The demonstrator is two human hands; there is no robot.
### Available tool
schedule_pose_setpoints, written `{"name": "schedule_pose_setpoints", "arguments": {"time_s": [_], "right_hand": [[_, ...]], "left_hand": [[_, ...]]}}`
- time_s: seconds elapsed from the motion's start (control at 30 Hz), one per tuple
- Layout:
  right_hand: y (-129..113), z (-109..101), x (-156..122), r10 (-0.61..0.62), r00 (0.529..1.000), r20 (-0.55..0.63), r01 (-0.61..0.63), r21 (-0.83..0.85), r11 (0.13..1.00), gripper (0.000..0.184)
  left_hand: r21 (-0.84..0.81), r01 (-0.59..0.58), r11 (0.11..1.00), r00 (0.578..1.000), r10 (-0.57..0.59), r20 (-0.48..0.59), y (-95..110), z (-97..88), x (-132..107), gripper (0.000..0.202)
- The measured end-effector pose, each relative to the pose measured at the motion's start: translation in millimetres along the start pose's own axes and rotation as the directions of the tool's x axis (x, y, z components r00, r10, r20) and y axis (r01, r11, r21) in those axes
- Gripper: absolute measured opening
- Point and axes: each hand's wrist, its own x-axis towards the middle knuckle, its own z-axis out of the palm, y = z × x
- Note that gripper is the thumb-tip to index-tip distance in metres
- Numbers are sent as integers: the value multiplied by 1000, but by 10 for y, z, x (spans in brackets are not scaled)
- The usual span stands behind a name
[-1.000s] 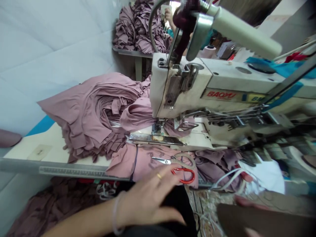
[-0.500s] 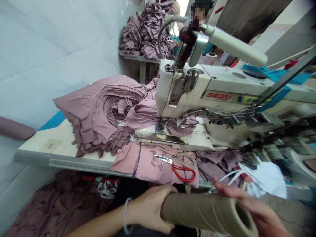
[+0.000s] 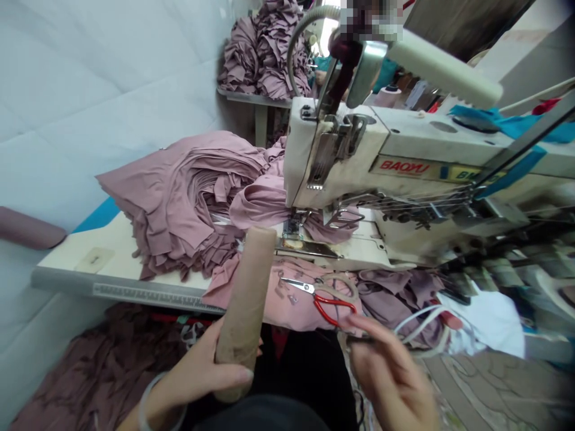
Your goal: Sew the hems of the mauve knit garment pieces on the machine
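Note:
My left hand [image 3: 215, 365] is wrapped around the lower end of a brown tapered thread cone [image 3: 247, 293]. The cone stands nearly upright, its upper end in front of the sewing machine's bed. My right hand [image 3: 390, 371], a little blurred, holds nothing I can see; its fingers are apart and its index finger stretches towards the red handle of the scissors [image 3: 309, 290]. Whether it touches that handle I cannot tell. The scissors lie on a pink fabric pad [image 3: 287, 311] at the table's front edge, beside small metal pieces.
The white sewing machine [image 3: 336, 155] stands behind the pad. Stacked mauve fabric [image 3: 179, 185] covers the table left of it. White cloth [image 3: 489, 317] with straps lies at right. More fabric [image 3: 112, 365] is piled below the table. A partly hidden person sits behind the machine.
The cone has swung from lying sideways between both hands to nearly upright in my left hand, further left. My right hand has come off it and moved towards the scissors' handle.

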Motion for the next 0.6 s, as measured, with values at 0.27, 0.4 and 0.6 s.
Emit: {"name": "schedule_pose_setpoints", "arguments": {"time_s": [0.27, 0.4, 0.6], "right_hand": [[27, 205, 142, -143, 916, 374, 213, -153, 965, 28], [-59, 158, 152, -268, 895, 357, 196, 225, 954, 29], [-98, 395, 134, -149, 889, 433, -182, 634, 752, 28]], "left_hand": [[-228, -62, 972, 996, 76, 52, 58, 229, 140, 63], [-273, -42, 961, 996, 62, 64, 103, 349, 220, 64], [-373, -66, 926, 963, 158, 219, 13, 558, 282, 62]]}}
